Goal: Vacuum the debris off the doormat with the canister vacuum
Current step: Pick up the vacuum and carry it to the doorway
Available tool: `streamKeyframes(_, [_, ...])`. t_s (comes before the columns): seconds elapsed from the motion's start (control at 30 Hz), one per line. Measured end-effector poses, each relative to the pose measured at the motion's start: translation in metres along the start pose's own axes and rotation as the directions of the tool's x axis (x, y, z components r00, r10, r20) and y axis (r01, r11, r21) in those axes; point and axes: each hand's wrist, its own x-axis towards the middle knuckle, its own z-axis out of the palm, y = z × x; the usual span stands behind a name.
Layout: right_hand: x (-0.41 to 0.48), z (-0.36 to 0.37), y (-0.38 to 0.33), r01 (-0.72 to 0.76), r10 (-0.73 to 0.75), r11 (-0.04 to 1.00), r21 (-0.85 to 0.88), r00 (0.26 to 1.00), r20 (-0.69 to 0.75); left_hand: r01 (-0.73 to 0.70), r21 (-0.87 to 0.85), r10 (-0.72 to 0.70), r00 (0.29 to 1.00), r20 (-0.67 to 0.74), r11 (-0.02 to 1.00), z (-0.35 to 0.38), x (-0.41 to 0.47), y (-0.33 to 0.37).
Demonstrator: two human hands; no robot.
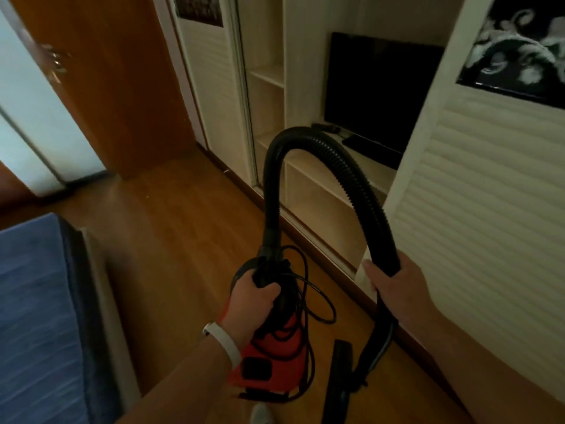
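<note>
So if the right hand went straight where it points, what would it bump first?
Probably the low edge of the shelves, just ahead of the right hand holding the hose; depth is hard to judge.

Red-orange canister vacuum (269, 353) with black inset, lower centre. Black ribbed hose (345, 175), black cord (308, 301). White wristband (223, 341). Blue, faintly streaked fabric (33, 316), lower left. Orange-brown wood-grain floor (171, 228). Cream slatted cabinet door (489, 224), right; black-and-white floral panel (519, 41), upper right.
</note>
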Motion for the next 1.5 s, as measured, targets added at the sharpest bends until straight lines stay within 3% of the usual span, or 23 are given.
streamKeyframes(0.3, [0.093, 0.122, -0.085, 0.006, -0.006, 1.0, -0.004, 0.999, 0.049, -0.056, -0.073, 0.049, 0.994, -0.099, 0.996, -0.111, 0.114, 0.028])
streamKeyframes(0.53, [0.164, 0.203, -0.123, 0.09, -0.094, 0.996, 0.029, 0.98, 0.177, 0.012, -0.131, -0.041, 0.975, -0.216, 0.991, -0.173, 0.183, 0.023])
streamKeyframes(0.9, [0.336, 0.333, -0.161, 0.111, -0.154, 0.987, 0.12, 0.876, 0.456, 0.044, -0.127, -0.093, 0.909, -0.407, 0.991, -0.228, 0.304, 0.052])
streamKeyframes(1.13, [0.443, 0.375, -0.204, 0.123, -0.202, 0.976, 0.182, 0.828, 0.523, 0.07, -0.089, -0.104, 0.871, -0.481, 0.994, -0.254, 0.393, 0.088])
streamKeyframes(1.5, [0.52, 0.447, -0.257, 0.208, -0.264, 0.964, 0.162, 0.796, 0.545, 0.01, -0.222, -0.123, 0.856, -0.501, 0.975, -0.29, 0.477, 0.111])
